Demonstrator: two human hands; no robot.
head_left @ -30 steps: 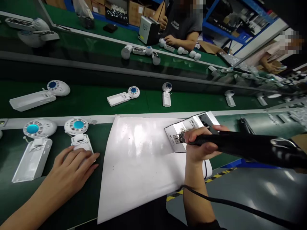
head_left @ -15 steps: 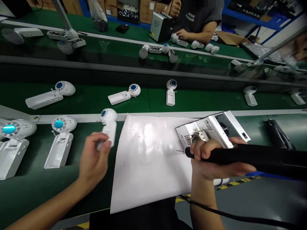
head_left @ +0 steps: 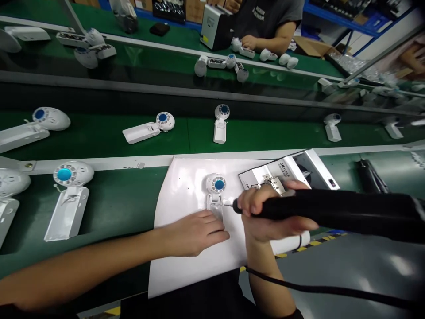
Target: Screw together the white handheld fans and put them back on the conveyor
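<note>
A white fan-like device with a round blue-centred head lies on the white sheet, its head toward the far side. My left hand is closed over the lower end of its body, which the fingers partly hide. My right hand grips a black electric screwdriver held nearly level. The tool's thin bit points left, with its tip beside the hinge part of the device; whether it touches cannot be made out. Just behind my right hand sits a silver-white metal tool box with a metal bracket.
Similar white devices stand on the left of the bench and along the green belt behind. A black pouch-like object lies at the right. Across the line sits a person. A black cable hangs below my right hand.
My left hand has moved right and set the white device on the sheet. My right hand has shifted left with the screwdriver, its bit now beside the device. The belt devices appear farther left.
</note>
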